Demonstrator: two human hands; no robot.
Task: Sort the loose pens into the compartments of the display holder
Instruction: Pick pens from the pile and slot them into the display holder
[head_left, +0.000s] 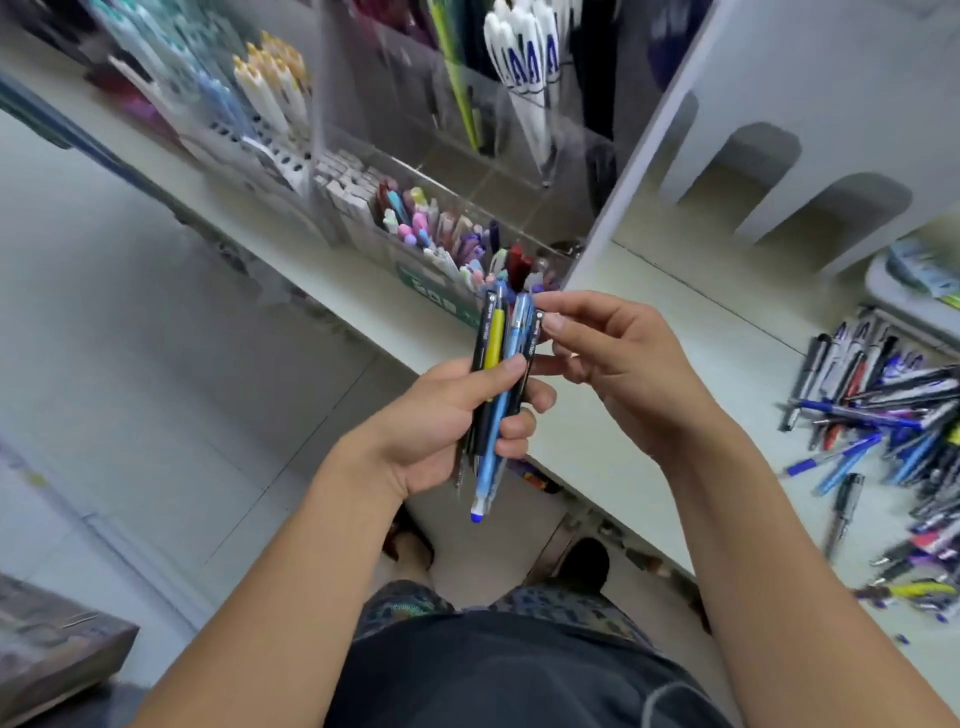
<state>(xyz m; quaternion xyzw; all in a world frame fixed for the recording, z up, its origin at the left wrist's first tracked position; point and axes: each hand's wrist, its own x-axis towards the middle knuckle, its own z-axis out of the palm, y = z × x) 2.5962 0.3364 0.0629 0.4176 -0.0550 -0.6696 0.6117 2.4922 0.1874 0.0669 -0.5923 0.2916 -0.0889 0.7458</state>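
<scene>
Above a white counter (613, 457), seen from the person's own head, the left hand (441, 421) grips a bunch of pens (501, 374) upright, fingers curled round them. Black, yellow and light blue barrels show. The right hand (613, 358) pinches the top of one black pen in the bunch. A clear display holder (457, 171), partly filled with pens, stands behind. More loose pens (893, 415) lie heaped on the counter at right.

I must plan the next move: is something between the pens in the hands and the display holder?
Nothing visible blocks them. The bundle of pens is in the left hand, just before the display holder, whose top is open.
</scene>
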